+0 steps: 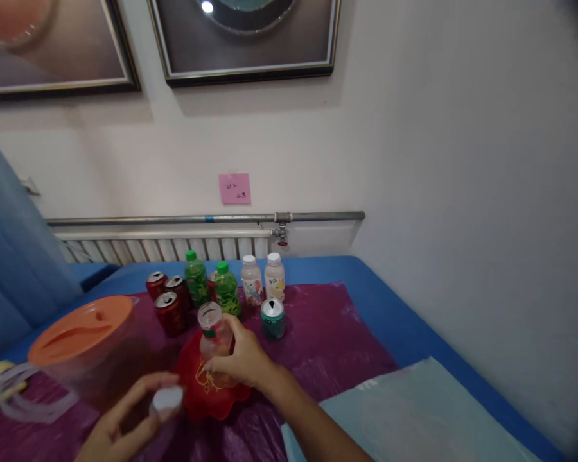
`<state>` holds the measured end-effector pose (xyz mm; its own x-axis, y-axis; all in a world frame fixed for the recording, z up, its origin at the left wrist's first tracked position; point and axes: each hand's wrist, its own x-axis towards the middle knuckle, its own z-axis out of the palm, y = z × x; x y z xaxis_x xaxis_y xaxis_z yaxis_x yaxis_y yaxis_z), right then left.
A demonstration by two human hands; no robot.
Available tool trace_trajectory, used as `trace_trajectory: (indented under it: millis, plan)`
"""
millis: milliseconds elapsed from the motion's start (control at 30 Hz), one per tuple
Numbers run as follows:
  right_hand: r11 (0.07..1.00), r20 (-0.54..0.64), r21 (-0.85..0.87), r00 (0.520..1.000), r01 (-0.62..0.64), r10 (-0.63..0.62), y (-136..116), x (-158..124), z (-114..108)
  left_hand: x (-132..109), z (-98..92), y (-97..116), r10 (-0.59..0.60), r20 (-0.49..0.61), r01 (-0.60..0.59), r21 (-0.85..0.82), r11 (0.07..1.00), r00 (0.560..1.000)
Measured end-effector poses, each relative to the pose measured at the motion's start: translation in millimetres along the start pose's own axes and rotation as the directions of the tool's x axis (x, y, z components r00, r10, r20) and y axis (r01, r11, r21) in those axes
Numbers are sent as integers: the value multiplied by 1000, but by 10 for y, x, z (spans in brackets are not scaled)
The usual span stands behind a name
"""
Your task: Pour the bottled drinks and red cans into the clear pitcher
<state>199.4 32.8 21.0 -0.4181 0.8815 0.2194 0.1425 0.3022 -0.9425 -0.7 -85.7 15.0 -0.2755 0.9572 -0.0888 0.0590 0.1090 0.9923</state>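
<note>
My right hand (243, 356) is closed around an uncapped clear plastic bottle (210, 330), which stands upright or nearly so over a red scalloped dish (192, 385) with a yellow pattern. Lower left, my left hand (125, 420) is closed on a white bottle cap (167, 399) between thumb and fingers; blur hides what is under it. A green drink can (273, 319) stands just beyond my right hand. Behind are two white-capped bottles (274, 278), two green bottles (227, 292) with green caps, and several dark red cans (170, 314).
A clear pitcher (106, 366) with an orange lid (79, 330) stands left, its handle toward a yellow object (0, 385). Purple plastic sheeting (318, 321) covers part of the blue table (380, 289). A pale blue sheet (414, 417) lies front right. A radiator (197, 247) runs behind.
</note>
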Motion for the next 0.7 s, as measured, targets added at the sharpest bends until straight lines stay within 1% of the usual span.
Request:
trace_trajectory:
  millis: [67,100,133,167,200,300,367,433,567,700]
  plan:
    - [1000,8,-13,1000,1,-1,-29,-14,15,84,80,366,-59,-123,36,-178,983,991]
    - [1000,12,-19,1000,2,-2,-41,-20,22,136,147,511,-75,-143,34,-272,962,987]
    - [1000,14,-21,1000,1,0,-50,-24,29,193,223,623,-69,-150,12,-355,935,986]
    - [1000,15,-18,1000,-1,1,-55,-27,35,252,303,701,-34,-152,-33,-422,906,988]
    - [1000,12,-16,1000,0,0,-58,-28,40,311,381,747,10,-162,-82,-447,891,987]
    - [1000,17,-23,1000,12,-12,-62,-24,44,444,575,755,104,-208,-190,-449,873,973]
    - [999,43,-46,999,28,-26,-68,-22,37,481,660,709,127,-229,-218,-440,871,965]
    - [997,61,-63,997,40,-36,-83,-22,26,484,714,662,133,-221,-220,-434,874,966]
    - [998,40,-56,998,44,-41,-133,-35,9,455,751,626,147,-203,-220,-411,885,968]
    - [998,48,-61,999,3,0,-189,-53,4,442,719,645,160,-183,-220,-379,899,970]
